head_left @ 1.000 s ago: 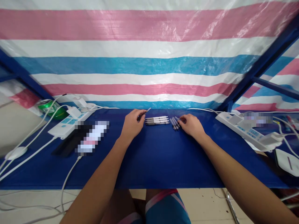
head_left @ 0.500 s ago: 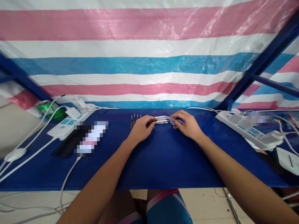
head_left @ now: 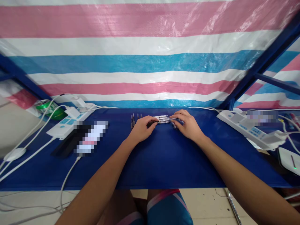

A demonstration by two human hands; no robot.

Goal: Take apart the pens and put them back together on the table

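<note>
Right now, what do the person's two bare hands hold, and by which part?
Apparently a slim white-and-grey pen: the left hand pinches one end, the right hand the other; the exact grip is unclear.

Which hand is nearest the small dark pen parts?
The left hand, right beside the small dark pen parts; the right hand sits farther off, with the left hand between.

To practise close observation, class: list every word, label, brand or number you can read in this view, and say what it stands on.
None can be read: the pale lettering on the green drink can is too small and blurred, the slim white pens show no legible print, the white power strip has only tiny marks, and the white oblong is pixelated.
</note>
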